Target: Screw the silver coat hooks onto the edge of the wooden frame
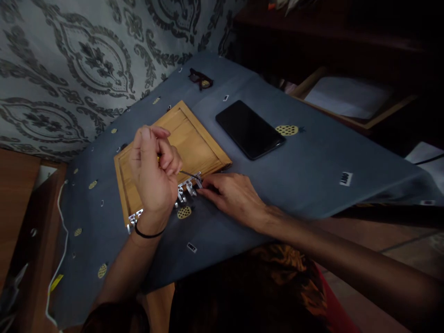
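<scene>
A framed wooden board (194, 138) lies tilted across the table, with a row of small silver metal hooks (181, 195) along its near edge. My left hand (152, 173), a dark band on its wrist, is closed around a screwdriver (188, 174). Only its thin shaft and a bit of yellow handle show; the tip meets the rightmost hook. At that same hook (199, 182), the fingertips of my right hand (236, 196) pinch it against the board's edge. My left wrist hides part of the hook row.
A black phone (248, 129) lies right of the board, with dark-framed glasses (201, 79) farther back. Blue cloth with pineapple prints (312, 171) covers the table. Patterned fabric (86, 55) hangs along the left. An open drawer with papers (347, 95) is at right.
</scene>
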{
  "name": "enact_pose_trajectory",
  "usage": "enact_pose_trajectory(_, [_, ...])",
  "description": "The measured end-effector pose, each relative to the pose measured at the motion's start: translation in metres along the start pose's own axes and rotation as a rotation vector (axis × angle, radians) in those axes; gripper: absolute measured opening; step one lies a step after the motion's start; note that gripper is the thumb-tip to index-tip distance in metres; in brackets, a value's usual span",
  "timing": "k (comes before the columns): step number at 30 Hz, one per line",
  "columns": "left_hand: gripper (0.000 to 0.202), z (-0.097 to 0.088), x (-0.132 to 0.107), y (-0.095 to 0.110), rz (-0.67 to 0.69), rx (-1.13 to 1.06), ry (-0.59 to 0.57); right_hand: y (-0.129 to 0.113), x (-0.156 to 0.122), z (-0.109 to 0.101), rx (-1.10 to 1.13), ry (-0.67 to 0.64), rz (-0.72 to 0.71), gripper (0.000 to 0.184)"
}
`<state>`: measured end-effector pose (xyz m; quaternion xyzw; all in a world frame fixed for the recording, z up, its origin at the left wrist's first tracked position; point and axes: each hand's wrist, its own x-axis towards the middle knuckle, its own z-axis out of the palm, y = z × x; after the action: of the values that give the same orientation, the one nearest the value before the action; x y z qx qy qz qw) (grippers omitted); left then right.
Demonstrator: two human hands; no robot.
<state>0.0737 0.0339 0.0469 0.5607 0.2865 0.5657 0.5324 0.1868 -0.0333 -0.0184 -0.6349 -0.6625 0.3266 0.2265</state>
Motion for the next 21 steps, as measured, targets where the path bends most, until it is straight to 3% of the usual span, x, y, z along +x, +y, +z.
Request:
enact_pose_trajectory(13, [0.031, 0.0023, -0.0034, -0.0019, 0.003, -0.001, 0.048, 0.0007, 0.0003, 0.0012, 0.006, 0.006, -0.004, 0.019])
enact_pose_trajectory(21, [0.027, 0.0028, 0.0012, -0.0016, -0.033, 0.004, -0.054, -0.0001, 0.0003, 0.0002, -0.002, -0.002, 0.011, 0.017])
